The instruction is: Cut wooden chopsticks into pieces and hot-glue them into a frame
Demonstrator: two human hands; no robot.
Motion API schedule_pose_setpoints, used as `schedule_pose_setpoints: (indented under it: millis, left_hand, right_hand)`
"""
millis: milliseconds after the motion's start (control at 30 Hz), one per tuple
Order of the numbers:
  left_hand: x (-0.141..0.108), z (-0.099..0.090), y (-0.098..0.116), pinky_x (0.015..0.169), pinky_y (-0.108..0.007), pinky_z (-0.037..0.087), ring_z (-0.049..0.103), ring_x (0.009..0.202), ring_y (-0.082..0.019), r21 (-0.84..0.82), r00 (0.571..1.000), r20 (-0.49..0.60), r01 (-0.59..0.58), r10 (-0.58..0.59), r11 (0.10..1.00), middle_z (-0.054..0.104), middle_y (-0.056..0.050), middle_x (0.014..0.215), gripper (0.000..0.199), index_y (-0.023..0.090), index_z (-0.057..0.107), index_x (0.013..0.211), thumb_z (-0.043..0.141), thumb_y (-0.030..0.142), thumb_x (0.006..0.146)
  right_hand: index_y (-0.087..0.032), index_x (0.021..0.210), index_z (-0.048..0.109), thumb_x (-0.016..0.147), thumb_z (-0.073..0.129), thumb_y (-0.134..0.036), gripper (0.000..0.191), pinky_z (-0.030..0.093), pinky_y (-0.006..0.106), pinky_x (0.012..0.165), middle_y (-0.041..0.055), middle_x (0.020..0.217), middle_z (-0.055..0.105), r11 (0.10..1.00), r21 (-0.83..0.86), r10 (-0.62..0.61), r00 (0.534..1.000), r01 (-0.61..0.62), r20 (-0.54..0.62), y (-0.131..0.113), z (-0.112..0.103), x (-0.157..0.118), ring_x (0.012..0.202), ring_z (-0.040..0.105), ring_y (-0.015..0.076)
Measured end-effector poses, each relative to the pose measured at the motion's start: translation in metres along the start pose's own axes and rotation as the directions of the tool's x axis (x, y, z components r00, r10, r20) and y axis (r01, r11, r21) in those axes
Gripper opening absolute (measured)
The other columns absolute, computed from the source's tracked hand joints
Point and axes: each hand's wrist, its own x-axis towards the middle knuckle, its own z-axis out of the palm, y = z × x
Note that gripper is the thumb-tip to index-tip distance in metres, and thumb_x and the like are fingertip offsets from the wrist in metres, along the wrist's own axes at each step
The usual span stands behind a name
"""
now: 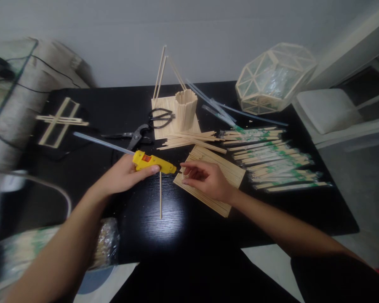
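My left hand (124, 172) is wrapped round a yellow hot glue gun (154, 162), with a clear glue stick (101, 142) jutting from its back. Its nozzle points right, close to the fingertips of my right hand (205, 176). Those fingers pinch a short, pale piece of wooden stick (182, 171), partly hidden by them. Beneath that hand lies a flat panel of joined wooden sticks (221, 168), with small bits on its top. A single wooden stick (161, 195) extends below the glue gun on the black table (139, 240).
Behind are loose sticks (189, 139), black-handled scissors (161, 118), pliers (139, 136) and a stick cup (185, 110) on a square base. Wrapped chopsticks (274, 160) lie right, a faceted frame (274, 80) stands back right, and crossed sticks (61, 121) lie left.
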Motion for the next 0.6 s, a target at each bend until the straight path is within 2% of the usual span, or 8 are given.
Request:
schedule_pose_setpoints:
  millis: [433,600]
  left_hand:
    - [-0.0004,-0.0004,-0.0018,0.063,-0.022,0.056,0.064,0.067,-0.016,0.022,1.000,-0.023,-0.002,0.002,1.000,0.055,0.002,0.056,0.035,0.019,0.063,0.073,0.069,0.046,0.095]
    - [-0.0010,-0.0003,-0.0014,0.062,-0.022,0.054,0.062,0.066,-0.015,0.032,0.999,-0.029,0.045,-0.044,0.998,0.053,0.003,0.056,0.037,0.019,0.063,0.072,0.069,0.048,0.094]
  right_hand:
    - [-0.026,0.121,0.079,0.081,0.089,-0.030,0.041,0.065,0.030,0.072,0.0028,0.095,0.078,1.000,0.007,-0.007,1.000,0.007,-0.001,-0.0019,0.0001,0.0008,0.078,0.072,0.0151]
    - [-0.025,0.121,0.079,0.081,0.090,-0.031,0.042,0.064,0.029,0.071,0.0028,0.094,0.078,1.000,0.006,-0.023,1.000,0.023,-0.003,0.0004,-0.0003,0.0009,0.077,0.072,0.0145]
